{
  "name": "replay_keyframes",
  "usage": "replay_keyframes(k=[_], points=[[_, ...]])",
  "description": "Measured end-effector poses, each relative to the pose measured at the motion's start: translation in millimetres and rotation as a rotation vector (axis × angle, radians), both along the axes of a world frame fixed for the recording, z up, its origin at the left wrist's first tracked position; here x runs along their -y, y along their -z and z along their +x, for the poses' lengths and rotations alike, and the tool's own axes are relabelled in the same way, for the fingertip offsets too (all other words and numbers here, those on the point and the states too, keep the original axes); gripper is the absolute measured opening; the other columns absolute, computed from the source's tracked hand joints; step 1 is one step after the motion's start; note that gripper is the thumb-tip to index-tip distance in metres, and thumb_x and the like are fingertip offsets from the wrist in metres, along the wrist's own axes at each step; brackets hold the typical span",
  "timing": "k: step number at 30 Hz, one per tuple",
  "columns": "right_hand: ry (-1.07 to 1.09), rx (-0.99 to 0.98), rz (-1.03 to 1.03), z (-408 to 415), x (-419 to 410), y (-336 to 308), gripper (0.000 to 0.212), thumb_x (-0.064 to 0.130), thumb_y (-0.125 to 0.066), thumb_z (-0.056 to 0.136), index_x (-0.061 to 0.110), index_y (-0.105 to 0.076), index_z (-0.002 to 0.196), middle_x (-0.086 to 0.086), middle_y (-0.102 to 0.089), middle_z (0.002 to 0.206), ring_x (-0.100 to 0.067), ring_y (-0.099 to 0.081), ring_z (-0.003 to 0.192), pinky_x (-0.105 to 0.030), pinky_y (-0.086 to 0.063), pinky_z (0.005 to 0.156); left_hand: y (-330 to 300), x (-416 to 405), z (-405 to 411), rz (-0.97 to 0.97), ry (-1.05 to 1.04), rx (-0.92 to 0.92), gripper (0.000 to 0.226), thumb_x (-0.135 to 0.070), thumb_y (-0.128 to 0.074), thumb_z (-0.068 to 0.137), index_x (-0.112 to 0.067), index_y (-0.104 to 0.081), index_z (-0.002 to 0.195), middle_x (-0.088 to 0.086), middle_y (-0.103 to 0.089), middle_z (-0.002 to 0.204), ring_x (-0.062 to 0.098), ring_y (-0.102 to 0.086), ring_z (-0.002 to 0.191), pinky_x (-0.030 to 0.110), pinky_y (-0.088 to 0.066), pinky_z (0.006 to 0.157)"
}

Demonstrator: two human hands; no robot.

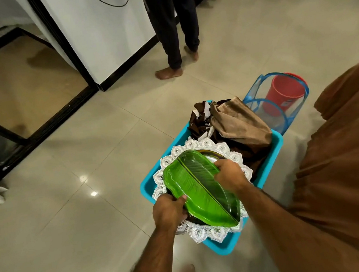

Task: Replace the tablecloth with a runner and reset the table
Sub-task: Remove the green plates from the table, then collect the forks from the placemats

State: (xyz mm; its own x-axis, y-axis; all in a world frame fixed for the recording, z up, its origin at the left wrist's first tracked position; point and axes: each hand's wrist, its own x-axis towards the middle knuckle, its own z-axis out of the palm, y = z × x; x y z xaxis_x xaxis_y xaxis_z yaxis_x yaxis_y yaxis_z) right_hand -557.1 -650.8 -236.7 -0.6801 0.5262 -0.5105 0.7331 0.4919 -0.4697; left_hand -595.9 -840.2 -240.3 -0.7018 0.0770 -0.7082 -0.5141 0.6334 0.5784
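I look down at a tiled floor point(60, 233), standing over a blue tub point(274, 145) that sits just beside a table draped in brown cloth point(351, 169) at my right.

At far left, a dark-framed doorway point(35, 133) opens onto another room. Further back, near the middle, a second person stands barefoot in dark trousers point(169, 22).

My left hand point(168, 211) grips the near left edge of a green leaf-shaped plate point(199, 186), thumb on top and fingers curled under it. My right hand point(230, 174) grips the plate's far right edge the same way. The hands are apart, one at each side, both clamped on the plate.

The plate lies on a round silver tray point(210, 233) with a scalloped rim, and the tray rests across the near end of the tub. Whether the plate is touching the tray or lifted just clear, I cannot tell.

Behind the tray, bundled fabrics fill the tub: a brown and white patterned cloth point(199, 121) and a tan cloth point(241, 124). Which is the runner I cannot tell.

To the right of the tub stands a blue mesh basket point(260, 110) holding a red bucket point(283, 93).

I judge the task to be early. The table wears its brown cloth, no runner shows on it, and the tableware sits in the tub. The cloth swap and the resetting look left to do.
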Motion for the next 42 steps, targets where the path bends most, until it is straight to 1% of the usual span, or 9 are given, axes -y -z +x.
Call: replay_keyframes(k=[12, 15, 18, 20, 24, 28, 35, 40, 42], points=[[-0.054, -0.002, 0.106, -6, -1, -2, 0.036, 0.001, -0.055, 0.083, 0.007, -0.065, 0.116, -0.016, -0.07, 0.108, -0.034, -0.064, 0.104, -0.037, -0.052, 0.089, -7, -6, -3, -0.085, 0.072, -0.032, 0.029, -0.036, -0.071, 0.087, -0.01, -0.062, 0.077, 0.004, -0.07, 0.06, 0.02, -0.069, 0.054, 0.032, -0.059, 0.065], [-0.046, -0.029, 0.161, -5, 0, -9, 0.027, 0.004, -0.055, 0.083, 0.006, -0.063, 0.109, -0.017, -0.069, 0.107, -0.035, -0.062, 0.103, -0.034, -0.048, 0.083, -7, -3, -6, -0.168, 0.148, -0.12, 0.033, -0.044, -0.069, 0.084, -0.012, -0.066, 0.078, 0.002, -0.072, 0.067, 0.023, -0.071, 0.069, 0.037, -0.058, 0.074], [-0.006, -0.083, 0.163, 1, 4, -22, 0.037, 0.007, -0.058, 0.084, 0.009, -0.063, 0.12, -0.015, -0.067, 0.116, -0.033, -0.061, 0.109, -0.033, -0.047, 0.085, -30, -1, -5, -0.24, 0.181, -0.25, 0.027, -0.038, -0.067, 0.087, -0.012, -0.067, 0.093, 0.005, -0.073, 0.087, 0.026, -0.066, 0.089, 0.028, -0.046, 0.073], [0.023, -0.136, 0.113, 9, 9, -38, 0.044, 0.01, -0.062, 0.084, 0.013, -0.062, 0.129, -0.012, -0.065, 0.124, -0.03, -0.06, 0.115, -0.032, -0.045, 0.093, -52, -1, -4, -0.214, 0.203, -0.338, 0.026, -0.032, -0.067, 0.089, -0.011, -0.068, 0.106, 0.005, -0.072, 0.097, 0.025, -0.064, 0.095, 0.027, -0.041, 0.074], [0.128, -0.233, 0.055, 34, 18, -79, 0.032, 0.021, -0.068, 0.083, 0.014, -0.07, 0.114, -0.008, -0.071, 0.11, -0.026, -0.065, 0.106, -0.031, -0.048, 0.089, -94, -13, 6, -0.069, 0.317, -0.428, 0.026, -0.027, -0.07, 0.087, -0.013, -0.071, 0.109, 0.003, -0.073, 0.102, 0.02, -0.066, 0.097, 0.023, -0.044, 0.082], [0.299, -0.329, -0.012, 82, 24, -123, 0.022, 0.024, -0.071, 0.083, 0.014, -0.072, 0.103, -0.003, -0.075, 0.098, -0.018, -0.069, 0.093, -0.025, -0.051, 0.083, -139, -35, 42, 0.049, 0.525, -0.485, 0.02, -0.029, -0.069, 0.088, -0.017, -0.071, 0.104, -0.003, -0.072, 0.099, 0.016, -0.066, 0.092, 0.022, -0.044, 0.077], [0.6, -0.424, 0.121, 230, 17, -206, 0.019, 0.024, -0.07, 0.087, 0.01, -0.073, 0.099, -0.007, -0.074, 0.094, -0.019, -0.066, 0.086, -0.035, -0.052, 0.085, -215, -86, 142, 0.283, 0.868, -0.6, 0.014, -0.026, -0.068, 0.088, -0.017, -0.073, 0.097, -0.001, -0.074, 0.093, 0.016, -0.067, 0.085, 0.024, -0.046, 0.077], [0.874, -0.492, 0.184, 353, 14, -246, 0.008, 0.028, -0.073, 0.083, 0.026, -0.065, 0.083, 0.006, -0.068, 0.084, -0.014, -0.063, 0.084, -0.035, -0.053, 0.085, -246, -121, 231, 0.4, 1.049, -0.6, 0.014, -0.029, -0.068, 0.088, -0.021, -0.073, 0.098, -0.003, -0.074, 0.093, 0.014, -0.067, 0.083, 0.026, -0.049, 0.079], [0.945, -0.53, 0.246, 408, 15, -257, 0.008, 0.03, -0.072, 0.083, 0.024, -0.07, 0.086, 0.008, -0.069, 0.083, -0.012, -0.066, 0.084, -0.034, -0.055, 0.082, -256, -133, 276, 0.439, 1.12, -0.601, 0.015, -0.029, -0.068, 0.088, -0.021, -0.073, 0.099, -0.003, -0.074, 0.093, 0.014, -0.067, 0.086, 0.025, -0.048, 0.078]])
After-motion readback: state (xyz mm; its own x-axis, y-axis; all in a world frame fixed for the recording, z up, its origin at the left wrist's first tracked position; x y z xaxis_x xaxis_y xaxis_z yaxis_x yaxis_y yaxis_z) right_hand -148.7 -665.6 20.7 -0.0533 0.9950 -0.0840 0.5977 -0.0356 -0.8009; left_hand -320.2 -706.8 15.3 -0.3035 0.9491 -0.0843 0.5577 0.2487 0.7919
